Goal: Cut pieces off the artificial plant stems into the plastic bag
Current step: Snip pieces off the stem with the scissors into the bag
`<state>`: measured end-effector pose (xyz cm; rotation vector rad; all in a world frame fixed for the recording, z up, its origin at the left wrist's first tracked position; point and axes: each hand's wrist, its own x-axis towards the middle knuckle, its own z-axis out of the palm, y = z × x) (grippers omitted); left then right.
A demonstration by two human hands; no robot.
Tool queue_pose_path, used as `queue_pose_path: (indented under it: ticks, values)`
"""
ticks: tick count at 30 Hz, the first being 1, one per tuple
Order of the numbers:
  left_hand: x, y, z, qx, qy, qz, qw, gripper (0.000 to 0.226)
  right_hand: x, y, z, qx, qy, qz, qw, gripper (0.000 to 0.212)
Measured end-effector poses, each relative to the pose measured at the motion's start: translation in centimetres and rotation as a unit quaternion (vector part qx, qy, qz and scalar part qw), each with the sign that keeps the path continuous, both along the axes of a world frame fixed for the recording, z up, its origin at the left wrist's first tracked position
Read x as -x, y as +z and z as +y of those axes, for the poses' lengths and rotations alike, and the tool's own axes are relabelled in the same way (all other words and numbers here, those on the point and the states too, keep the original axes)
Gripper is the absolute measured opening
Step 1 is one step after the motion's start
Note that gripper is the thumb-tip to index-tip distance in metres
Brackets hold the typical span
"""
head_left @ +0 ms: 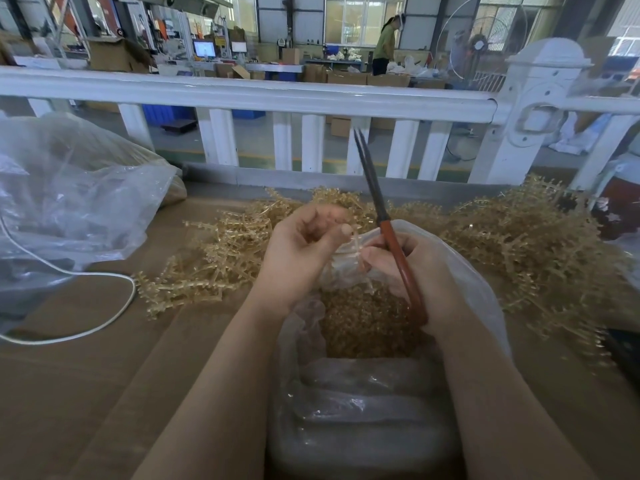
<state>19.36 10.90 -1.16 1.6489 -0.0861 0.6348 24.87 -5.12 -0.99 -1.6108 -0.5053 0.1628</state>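
Left hand (301,247) is pinching a stem piece (355,245) over the plastic bag (485,289) rim; right hand (415,268) is gripping scissors (388,230), blades slightly parted, pointing upward.

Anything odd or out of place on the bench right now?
Nothing looks damaged or spilled. The cut pieces sit inside the plastic bag; uncut stems lie heaped behind it. One thing to note: the right hand holds the scissors blades-up while both hands pinch one small stem. A white cord loops at left.
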Motion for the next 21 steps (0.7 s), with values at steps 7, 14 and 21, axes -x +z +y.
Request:
queue_pose_path:
  ticks: [7, 14, 21]
  values:
    - [0.1, 0.2, 1.6, 0.166, 0.027, 0.063, 0.984, 0.076, -0.4, 0.2, -0.6, -0.100, 0.062, 0.043, 0.992, 0.014]
    - [0.5, 0.4, 1.6, 0.125, -0.086, 0.158, 0.976, 0.077, -1.2, -0.5, -0.8, -0.140, 0.094, 0.040, 0.985, 0.017]
    - [0.8, 0.6, 1.7, 0.134, -0.143, 0.119, 0.973, 0.053, -1.8, -0.8, -0.8, -0.177, 0.107, 0.047, 0.977, 0.016]
